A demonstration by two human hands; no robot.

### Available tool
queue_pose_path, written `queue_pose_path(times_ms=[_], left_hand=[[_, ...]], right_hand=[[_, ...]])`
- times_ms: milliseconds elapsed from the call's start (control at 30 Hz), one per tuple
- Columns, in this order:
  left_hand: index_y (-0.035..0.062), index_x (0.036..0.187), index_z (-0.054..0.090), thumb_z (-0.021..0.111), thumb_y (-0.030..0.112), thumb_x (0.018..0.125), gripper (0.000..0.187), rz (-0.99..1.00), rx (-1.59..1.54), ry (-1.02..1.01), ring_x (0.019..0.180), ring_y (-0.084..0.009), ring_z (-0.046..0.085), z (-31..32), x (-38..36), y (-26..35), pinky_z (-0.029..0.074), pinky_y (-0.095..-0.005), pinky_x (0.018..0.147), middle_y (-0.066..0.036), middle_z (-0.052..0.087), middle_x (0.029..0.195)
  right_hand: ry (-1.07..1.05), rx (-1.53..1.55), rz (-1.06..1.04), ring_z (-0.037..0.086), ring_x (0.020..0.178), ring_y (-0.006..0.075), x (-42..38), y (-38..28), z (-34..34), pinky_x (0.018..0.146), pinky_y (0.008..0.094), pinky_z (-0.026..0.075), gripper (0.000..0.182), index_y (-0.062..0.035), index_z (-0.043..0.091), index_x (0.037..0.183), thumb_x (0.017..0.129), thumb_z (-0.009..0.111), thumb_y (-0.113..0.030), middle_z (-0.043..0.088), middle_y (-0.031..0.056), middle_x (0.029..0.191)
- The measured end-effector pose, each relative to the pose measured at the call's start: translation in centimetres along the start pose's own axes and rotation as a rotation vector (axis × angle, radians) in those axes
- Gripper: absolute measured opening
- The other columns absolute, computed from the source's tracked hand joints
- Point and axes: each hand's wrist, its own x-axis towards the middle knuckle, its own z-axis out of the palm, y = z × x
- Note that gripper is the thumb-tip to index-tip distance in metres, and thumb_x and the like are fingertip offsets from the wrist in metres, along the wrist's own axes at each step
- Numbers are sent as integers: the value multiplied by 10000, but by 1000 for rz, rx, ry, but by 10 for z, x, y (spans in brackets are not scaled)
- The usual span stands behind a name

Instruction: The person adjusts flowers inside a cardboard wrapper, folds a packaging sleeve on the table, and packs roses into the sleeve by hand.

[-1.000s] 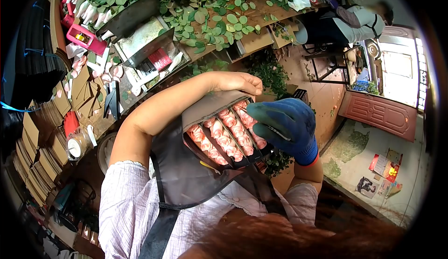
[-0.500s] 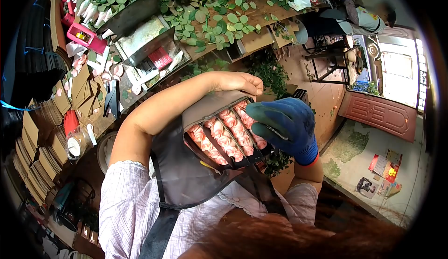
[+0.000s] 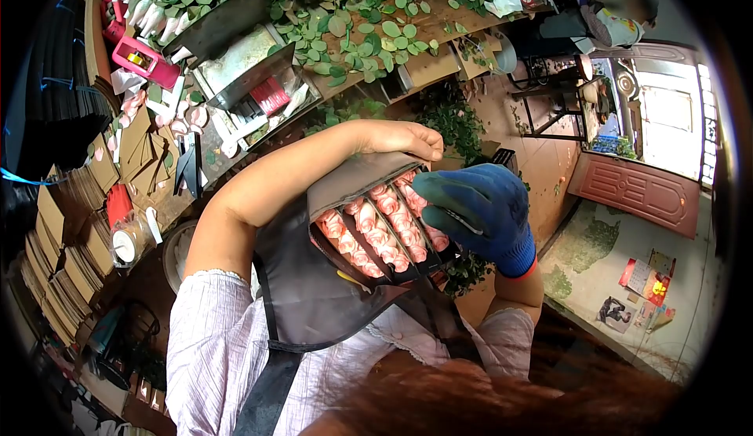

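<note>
A bundle of pink roses [image 3: 380,236] lies against my apron, its blooms in rows parted by dark strips. A brown-grey sheet wraps its upper side [image 3: 345,187]. My left hand [image 3: 404,139] is bare, its fingers curled at the sheet's far edge, with the forearm round the bundle. In a blue glove with a dark green palm, my right hand [image 3: 480,207] is closed at the bundle's right side. A thin, shiny sliver shows between its fingers; the rest of it is hidden.
Leafy stems [image 3: 353,36] cover the workbench [image 3: 431,14] ahead. A metal stand [image 3: 247,59], a pink tape dispenser [image 3: 145,63] and cardboard pieces [image 3: 141,149] are at left. Another person [image 3: 612,26] is at the far right, near a dark stool frame [image 3: 553,98].
My hands and the rose bundle stay almost where they were. The other person at the far right has shifted posture slightly.
</note>
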Motion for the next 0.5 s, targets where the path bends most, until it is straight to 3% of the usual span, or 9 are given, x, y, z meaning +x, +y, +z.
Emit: queue_pose_path(times_ms=[500], left_hand=[[110,909,555,594,233,988,152,-7,-44,-22,774,-37,537,1,-1,-3,452,-241,705,59,584,830]], right_hand=[[-19,36,1,707,716,233,-2,-2,-3,606,331,533,368,-106,732,1093,761,800,-251,725,48,854]])
